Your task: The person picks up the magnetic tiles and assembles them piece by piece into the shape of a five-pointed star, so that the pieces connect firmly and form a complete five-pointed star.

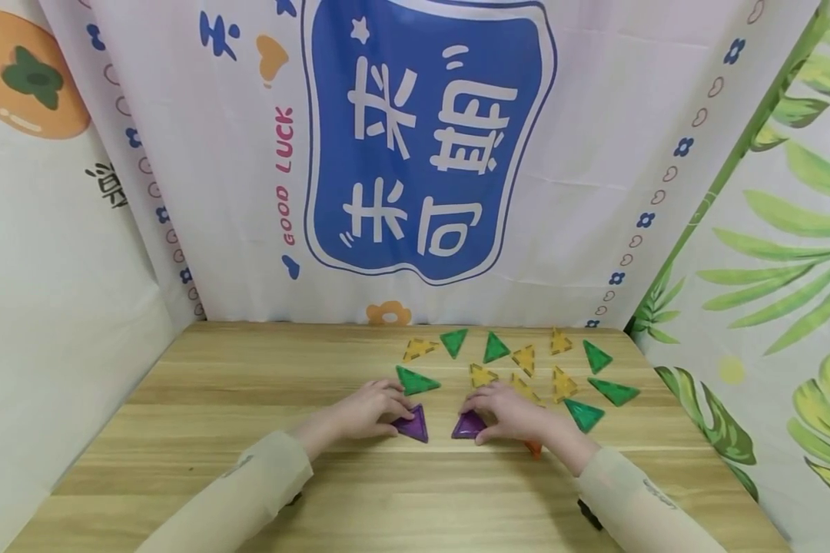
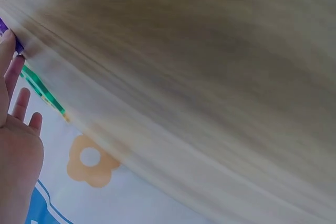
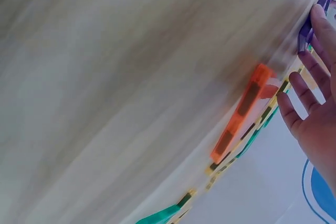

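Observation:
Two purple translucent triangular tiles lie apart on the wooden table. My left hand pinches the left purple triangle tile at its left edge between thumb and fingers. The right purple triangle tile is held by my right hand, whose thumb and fingers grip its right side. In the right wrist view, that purple tile shows between thumb and forefinger, with the other fingers spread. An orange tile is partly hidden under the right wrist. Just beyond the left hand lies a green triangle tile.
Several yellow triangle tiles and green triangle tiles are spread over the back right of the wooden table. A printed cloth hangs behind the table's far edge, with more patterned cloth at both sides.

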The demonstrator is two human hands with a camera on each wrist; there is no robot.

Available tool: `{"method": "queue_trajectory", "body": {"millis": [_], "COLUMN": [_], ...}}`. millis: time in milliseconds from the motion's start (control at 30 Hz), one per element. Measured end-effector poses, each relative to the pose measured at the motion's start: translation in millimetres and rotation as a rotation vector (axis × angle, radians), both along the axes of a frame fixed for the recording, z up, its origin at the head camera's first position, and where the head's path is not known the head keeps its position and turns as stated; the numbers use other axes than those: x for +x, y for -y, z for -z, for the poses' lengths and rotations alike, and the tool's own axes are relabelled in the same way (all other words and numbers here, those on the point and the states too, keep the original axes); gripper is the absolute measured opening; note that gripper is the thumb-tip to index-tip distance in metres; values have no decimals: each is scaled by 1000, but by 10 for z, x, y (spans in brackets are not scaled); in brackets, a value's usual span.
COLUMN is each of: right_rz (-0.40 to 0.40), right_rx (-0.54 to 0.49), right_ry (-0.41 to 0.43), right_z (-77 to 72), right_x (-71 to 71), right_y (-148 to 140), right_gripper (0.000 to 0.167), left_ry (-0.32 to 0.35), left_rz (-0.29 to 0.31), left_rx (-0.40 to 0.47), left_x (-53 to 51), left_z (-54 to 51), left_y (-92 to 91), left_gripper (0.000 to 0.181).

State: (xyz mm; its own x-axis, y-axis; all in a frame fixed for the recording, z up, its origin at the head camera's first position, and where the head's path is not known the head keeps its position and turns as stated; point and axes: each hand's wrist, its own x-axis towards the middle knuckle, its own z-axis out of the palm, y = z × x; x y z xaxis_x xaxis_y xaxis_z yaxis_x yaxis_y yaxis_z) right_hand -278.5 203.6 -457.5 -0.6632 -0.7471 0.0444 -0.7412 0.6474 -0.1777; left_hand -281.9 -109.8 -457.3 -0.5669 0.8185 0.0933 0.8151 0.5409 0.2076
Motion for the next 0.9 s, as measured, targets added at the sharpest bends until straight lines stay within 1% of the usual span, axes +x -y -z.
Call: {"method": "queue_trajectory", "body": {"millis": [233,333,467,533,733,900], "right_rz": [-31,-53,-73,-83,-133,-158], "right_rx": [11,11,4,-8,-27,1], "right_ry": [70,82,94,103,108,78], "right_z": [-46,-51,-35,-20,-1,-16], "right_x": [42,52,63,68,78,89], "right_y": [157,230,316,354,478,583], "right_gripper": [52,53,56,56,53,53], "left_ry": [-18,-14,-10,-23,-63,-39], "left_rz": [-8,-5,-11,-12,9,-23], "left_rx": [34,54,49,42,53,40], "left_x": [47,81,123,138,187,226], "left_z": [8,-4,-8,-3,-17,-23], "left_y": [136,175,207,220,256,261], "left_gripper": [30,30,29,29,28,30]}}
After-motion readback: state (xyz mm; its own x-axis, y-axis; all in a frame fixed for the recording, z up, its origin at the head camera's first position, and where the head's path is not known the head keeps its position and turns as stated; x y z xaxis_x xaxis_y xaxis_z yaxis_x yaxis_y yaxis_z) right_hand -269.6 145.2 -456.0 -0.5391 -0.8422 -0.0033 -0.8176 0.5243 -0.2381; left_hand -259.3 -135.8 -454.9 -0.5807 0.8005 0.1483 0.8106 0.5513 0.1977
